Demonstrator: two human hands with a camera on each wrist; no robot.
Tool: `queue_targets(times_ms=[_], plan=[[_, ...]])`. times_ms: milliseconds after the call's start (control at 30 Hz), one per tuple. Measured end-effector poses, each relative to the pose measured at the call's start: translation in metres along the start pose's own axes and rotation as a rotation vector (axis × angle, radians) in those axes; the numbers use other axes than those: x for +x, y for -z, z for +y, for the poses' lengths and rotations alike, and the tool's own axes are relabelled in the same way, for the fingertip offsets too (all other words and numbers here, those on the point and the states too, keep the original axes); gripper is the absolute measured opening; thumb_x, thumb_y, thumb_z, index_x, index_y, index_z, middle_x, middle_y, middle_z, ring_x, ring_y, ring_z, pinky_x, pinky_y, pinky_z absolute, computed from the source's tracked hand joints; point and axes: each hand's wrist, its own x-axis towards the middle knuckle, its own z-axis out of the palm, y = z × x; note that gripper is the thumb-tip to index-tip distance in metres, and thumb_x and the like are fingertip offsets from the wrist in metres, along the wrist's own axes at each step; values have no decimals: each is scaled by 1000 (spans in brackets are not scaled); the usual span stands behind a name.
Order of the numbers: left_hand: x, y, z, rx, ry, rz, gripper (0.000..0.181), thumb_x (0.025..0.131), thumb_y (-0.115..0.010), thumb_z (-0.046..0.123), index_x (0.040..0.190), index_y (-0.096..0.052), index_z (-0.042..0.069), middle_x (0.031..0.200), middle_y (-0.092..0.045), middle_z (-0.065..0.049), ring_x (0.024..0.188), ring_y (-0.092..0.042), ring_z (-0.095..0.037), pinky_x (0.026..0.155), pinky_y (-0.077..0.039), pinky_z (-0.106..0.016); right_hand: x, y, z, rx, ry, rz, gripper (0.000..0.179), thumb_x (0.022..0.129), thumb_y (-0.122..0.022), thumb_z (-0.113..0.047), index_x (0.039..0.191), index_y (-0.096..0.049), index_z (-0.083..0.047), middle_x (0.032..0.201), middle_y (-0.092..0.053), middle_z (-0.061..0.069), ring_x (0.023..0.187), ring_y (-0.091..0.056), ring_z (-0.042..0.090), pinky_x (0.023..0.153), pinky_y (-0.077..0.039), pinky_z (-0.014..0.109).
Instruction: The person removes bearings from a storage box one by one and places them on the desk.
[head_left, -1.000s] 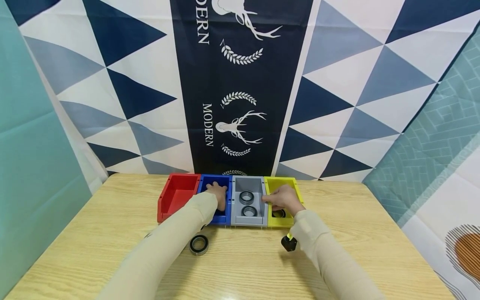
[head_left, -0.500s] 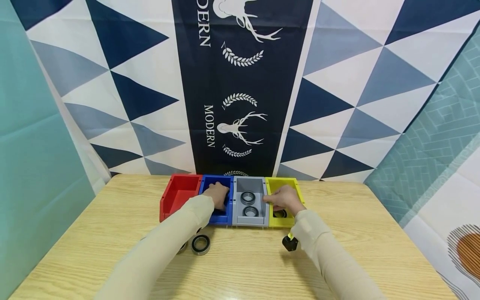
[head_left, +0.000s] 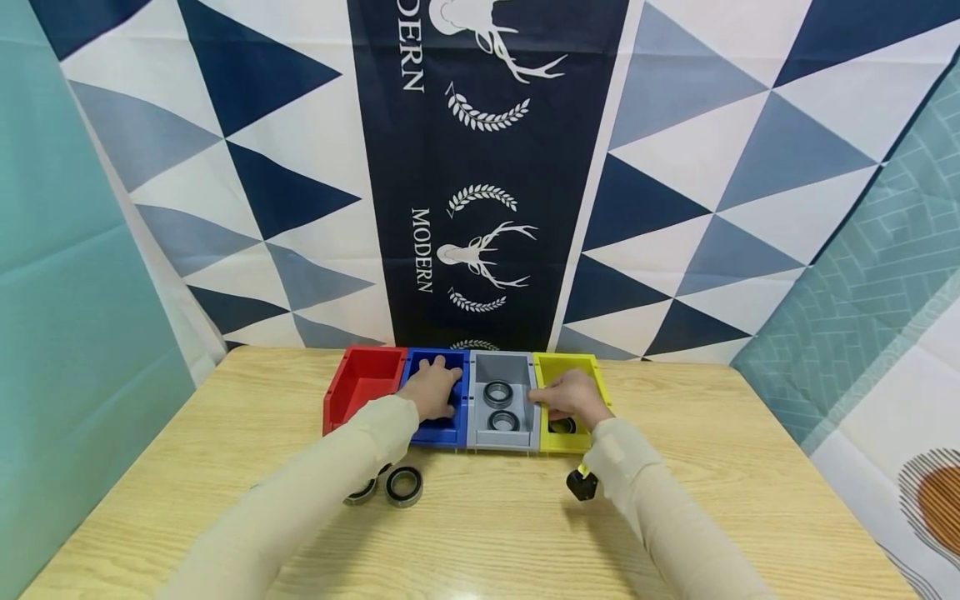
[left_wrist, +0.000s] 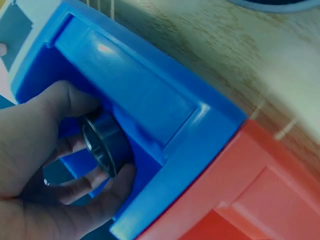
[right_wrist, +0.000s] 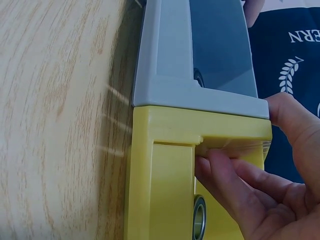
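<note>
My left hand (head_left: 431,392) reaches into the blue bin (head_left: 442,435). In the left wrist view its thumb and fingertips pinch a ball bearing (left_wrist: 117,140), tilted on edge close to the bin's front wall. My right hand (head_left: 573,394) is at the yellow bin (head_left: 562,443). Its fingers reach inside while the thumb lies over the grey side, so the hand grips the wall shared with the grey bin (head_left: 504,442). A bearing (right_wrist: 195,212) stands in the yellow bin below those fingers. Two bearings lie in the grey bin.
At the row's left end is the red bin (head_left: 363,392), partly behind my left sleeve. On the wooden table (head_left: 480,533) in front lie a bearing (head_left: 404,502) and others partly covered by that sleeve. A small black block (head_left: 582,486) shows by my right cuff. Patterned fabric hangs behind.
My left hand has shifted slightly left within the blue bin and its fingers look more spread. More of the table bearings shows beside the sleeve. The right hand keeps its hold.
</note>
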Motion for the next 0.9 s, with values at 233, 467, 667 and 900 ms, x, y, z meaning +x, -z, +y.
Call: queue_targets(times_ms=[233,467,667,900], plan=[[-14,21,-2,-21,-68,-38,58,82,-76,28,134,-55,16,144,-46,-18,126,-47,-39,98,-46,-59,-1,0,-1,11,-10,0,32,77,-78,-34,71,-74,-2,58,-67,5,64,-71,18,66,-56,27],[-25,31,-2,-11,-96,-75,38,79,-78,22,113,-65,15,124,-58,-15,111,-51,-33,97,-49,-52,-1,0,1,9,-9,5,32,77,-78,-34,70,-74,-2,53,-61,2,64,-71,18,66,-56,27],[-35,30,-1,30,-154,-49,32,76,-81,20,103,-65,15,114,-59,-14,102,-51,-30,88,-54,-45,0,-1,3,26,-12,4,33,77,-78,-34,70,-73,-2,56,-65,2,62,-70,16,67,-56,28],[-48,29,2,76,-209,-28,41,74,-83,21,111,-65,16,121,-57,-14,114,-53,-33,89,-56,-44,1,-2,3,33,-15,3,33,77,-79,-34,69,-72,-3,59,-68,5,61,-70,15,67,-56,28]])
